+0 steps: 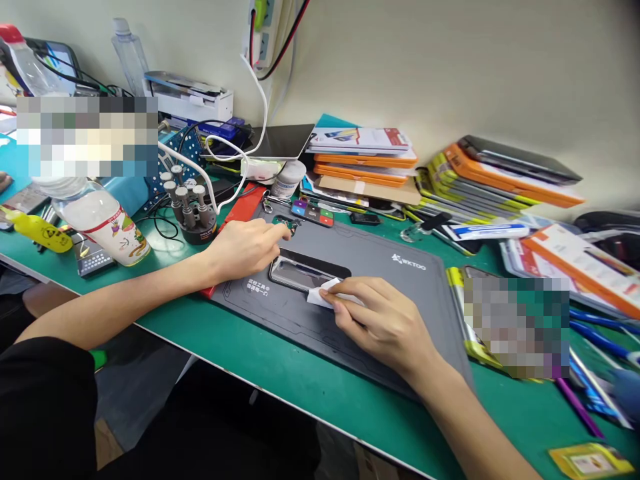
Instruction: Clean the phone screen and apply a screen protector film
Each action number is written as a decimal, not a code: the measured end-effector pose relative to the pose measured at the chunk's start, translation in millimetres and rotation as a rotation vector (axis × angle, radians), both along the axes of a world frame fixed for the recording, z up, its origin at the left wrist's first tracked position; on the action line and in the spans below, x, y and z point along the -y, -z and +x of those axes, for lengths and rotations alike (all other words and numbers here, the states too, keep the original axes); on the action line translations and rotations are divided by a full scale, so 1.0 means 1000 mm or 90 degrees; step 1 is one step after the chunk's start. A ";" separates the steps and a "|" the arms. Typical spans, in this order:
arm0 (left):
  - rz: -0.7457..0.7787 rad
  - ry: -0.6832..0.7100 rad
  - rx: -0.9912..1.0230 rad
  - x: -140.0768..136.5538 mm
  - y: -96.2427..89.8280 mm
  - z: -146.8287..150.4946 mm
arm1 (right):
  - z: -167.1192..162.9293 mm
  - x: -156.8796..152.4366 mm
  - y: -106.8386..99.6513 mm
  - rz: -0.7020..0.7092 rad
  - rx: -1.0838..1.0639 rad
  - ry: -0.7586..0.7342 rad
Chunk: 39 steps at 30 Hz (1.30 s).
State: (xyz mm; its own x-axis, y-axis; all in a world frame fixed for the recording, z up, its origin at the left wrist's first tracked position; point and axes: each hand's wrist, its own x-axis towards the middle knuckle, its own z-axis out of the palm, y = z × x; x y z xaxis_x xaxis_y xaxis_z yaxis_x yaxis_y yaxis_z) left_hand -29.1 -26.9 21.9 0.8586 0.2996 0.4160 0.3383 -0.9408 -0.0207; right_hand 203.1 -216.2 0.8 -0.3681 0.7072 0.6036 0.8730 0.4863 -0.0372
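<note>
A dark smartphone (285, 272) with a glossy screen lies flat on the grey work mat (400, 287). At its left end is my left hand (245, 248), fingers bent and pressed against the phone's edge; the thumb is hidden. The forefinger reaches out over the mat near a small green part (289, 225). My right hand (383, 317) pinches a small white wipe (320, 297) between thumb and fingers. The wipe touches the phone's right end and near edge.
Behind the mat stand a screwdriver holder (197, 217), a white jar (289, 179) and stacked boxes (363, 157). A patterned bottle (117, 230) is at left. More packages (480, 177) and a purple stick (580, 403) lie at right. A white cable (263, 100) hangs down.
</note>
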 end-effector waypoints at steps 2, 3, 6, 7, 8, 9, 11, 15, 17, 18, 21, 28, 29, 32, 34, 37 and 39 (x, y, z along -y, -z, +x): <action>-0.003 -0.033 0.002 0.001 -0.001 0.001 | 0.000 0.000 0.001 -0.003 0.000 -0.002; -0.007 -0.046 -0.005 0.002 -0.002 0.001 | 0.000 0.000 0.001 -0.007 -0.001 -0.001; -0.038 -0.083 -0.036 0.003 -0.004 0.002 | 0.000 -0.001 0.001 -0.009 -0.007 0.000; -0.051 -0.094 -0.048 0.004 -0.005 0.002 | -0.001 -0.001 0.001 -0.008 -0.009 -0.002; -0.063 -0.104 -0.061 0.004 -0.007 0.003 | -0.002 -0.002 0.001 -0.005 -0.010 -0.004; -0.074 -0.112 -0.074 0.005 -0.008 0.003 | -0.003 -0.002 0.001 -0.003 -0.011 -0.006; -0.087 -0.122 -0.097 0.006 -0.010 0.004 | -0.003 -0.002 0.001 -0.006 -0.006 -0.010; -0.076 -0.126 -0.106 0.008 -0.012 0.005 | 0.000 -0.001 0.005 -0.039 0.011 -0.018; -0.068 -0.122 -0.099 0.008 -0.011 0.006 | 0.002 -0.001 0.008 -0.058 0.009 -0.015; -0.069 -0.119 -0.099 0.009 -0.011 0.007 | 0.002 -0.001 0.009 -0.065 0.009 -0.013; -0.081 -0.122 -0.114 0.010 -0.011 0.008 | 0.002 -0.004 0.013 -0.083 0.016 -0.011; -0.115 -0.130 -0.162 0.010 -0.014 0.007 | -0.007 -0.015 0.015 -0.070 0.049 -0.010; -0.113 -0.131 -0.168 0.010 -0.013 0.007 | -0.009 -0.018 0.014 -0.065 0.059 -0.011; -0.126 -0.133 -0.184 0.009 -0.012 0.006 | -0.013 -0.028 0.012 -0.069 0.092 -0.020; -0.134 -0.140 -0.187 0.009 -0.013 0.005 | -0.017 -0.034 0.010 -0.076 0.113 -0.021; -0.137 -0.143 -0.191 0.009 -0.013 0.004 | -0.021 -0.033 0.008 -0.070 0.129 -0.012; -0.147 -0.134 -0.192 0.009 -0.012 0.003 | -0.023 -0.026 0.009 -0.064 0.129 -0.006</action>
State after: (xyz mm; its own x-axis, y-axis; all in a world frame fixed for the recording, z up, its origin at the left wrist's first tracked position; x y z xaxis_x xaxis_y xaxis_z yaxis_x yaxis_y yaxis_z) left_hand -25.9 -35.6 34.0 0.8416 0.5370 0.0581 0.5344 -0.8435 0.0545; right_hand 180.2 -190.3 -7.8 -0.4816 0.7562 0.4429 0.8631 0.4970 0.0900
